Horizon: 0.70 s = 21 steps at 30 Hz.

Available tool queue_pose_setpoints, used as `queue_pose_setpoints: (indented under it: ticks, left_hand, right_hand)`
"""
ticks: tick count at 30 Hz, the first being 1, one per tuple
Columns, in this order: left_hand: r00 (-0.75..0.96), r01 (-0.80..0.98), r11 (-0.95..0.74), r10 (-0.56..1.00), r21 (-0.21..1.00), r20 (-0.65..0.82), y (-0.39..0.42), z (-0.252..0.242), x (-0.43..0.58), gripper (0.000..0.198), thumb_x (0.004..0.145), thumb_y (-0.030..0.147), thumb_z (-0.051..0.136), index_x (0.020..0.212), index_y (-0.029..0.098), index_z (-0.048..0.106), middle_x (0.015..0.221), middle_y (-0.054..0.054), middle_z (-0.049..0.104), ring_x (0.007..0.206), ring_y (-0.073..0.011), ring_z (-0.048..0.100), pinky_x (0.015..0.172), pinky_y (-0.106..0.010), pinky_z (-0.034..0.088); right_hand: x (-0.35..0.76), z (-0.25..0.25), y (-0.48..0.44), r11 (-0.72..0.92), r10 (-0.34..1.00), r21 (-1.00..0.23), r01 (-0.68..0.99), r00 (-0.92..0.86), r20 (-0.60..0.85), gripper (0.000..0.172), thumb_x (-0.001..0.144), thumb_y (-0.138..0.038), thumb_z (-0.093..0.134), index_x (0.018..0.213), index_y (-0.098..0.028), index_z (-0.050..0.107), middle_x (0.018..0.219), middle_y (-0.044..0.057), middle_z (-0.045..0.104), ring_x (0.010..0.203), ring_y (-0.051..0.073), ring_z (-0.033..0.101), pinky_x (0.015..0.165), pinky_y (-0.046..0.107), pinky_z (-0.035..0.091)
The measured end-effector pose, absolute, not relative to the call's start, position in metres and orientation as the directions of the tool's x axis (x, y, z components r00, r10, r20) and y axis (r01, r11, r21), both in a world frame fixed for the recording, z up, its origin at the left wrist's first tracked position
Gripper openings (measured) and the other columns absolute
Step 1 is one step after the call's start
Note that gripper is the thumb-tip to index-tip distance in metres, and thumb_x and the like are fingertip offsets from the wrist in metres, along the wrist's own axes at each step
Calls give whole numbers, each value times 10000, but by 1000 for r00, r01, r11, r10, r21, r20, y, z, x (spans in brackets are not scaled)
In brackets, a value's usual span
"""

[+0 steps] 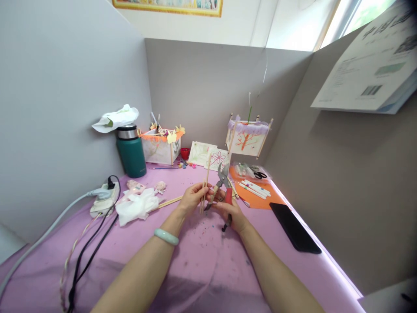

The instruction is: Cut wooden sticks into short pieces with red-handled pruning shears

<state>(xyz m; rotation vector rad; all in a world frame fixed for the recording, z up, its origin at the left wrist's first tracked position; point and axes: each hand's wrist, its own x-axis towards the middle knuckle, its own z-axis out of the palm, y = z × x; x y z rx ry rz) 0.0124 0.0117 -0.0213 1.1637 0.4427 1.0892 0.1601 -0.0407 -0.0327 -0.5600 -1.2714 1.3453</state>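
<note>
My left hand [193, 196], with a pale green bangle [166, 236] on its wrist, pinches thin wooden sticks [207, 171] held upright. The longest one rises well above my fingers. Beside it, my right hand [235, 216] is wrapped around a pair of pruning shears [223, 173] with red on the handle. Their metal blades point up, close to the right of the sticks; whether they touch a stick I cannot tell. Part of the shears' handles is hidden behind my fingers.
Left stand a green bottle [131, 152], a power strip [104, 200], crumpled tissue [138, 208] and more sticks [169, 202]. Behind are a decorated box [159, 150], a red cup [185, 153] and a hanging paper lantern [247, 141]. Right lie orange paper [257, 202], white pens [254, 189] and a black phone [295, 227].
</note>
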Motion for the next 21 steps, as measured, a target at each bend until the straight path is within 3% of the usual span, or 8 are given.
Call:
queue_pose_setpoints:
  ticks: [9,15,21]
  left_hand:
    - [438,-497,-11,860,868,262,10,-27,17,288,744,346,670,938,135,643,684,8,567,534,-50,434,520,-188,349]
    - [432,-508,-9,863,861,264,8,-26,17,353,769,367,645,1033,132,641,692,1,562,551,-59,427,532,-195,341]
    - [454,-506,19,856,862,247,7,-24,16,362,754,421,652,964,125,653,712,-12,573,555,-69,461,557,-215,382]
  right_hand:
    - [155,-38,-40,257,906,-905,-339,-240,348,418,741,-217,581,1159,-227,563,1138,52,598,1090,250,518,978,448,377]
    - [155,-38,-39,283,901,-906,-316,-236,364,361,741,-230,576,1102,-217,580,1100,45,605,1070,245,518,982,442,368]
    - [154,-37,-39,271,902,-896,-352,-234,364,412,735,-217,585,1146,-239,567,1150,44,590,1097,253,512,978,449,374]
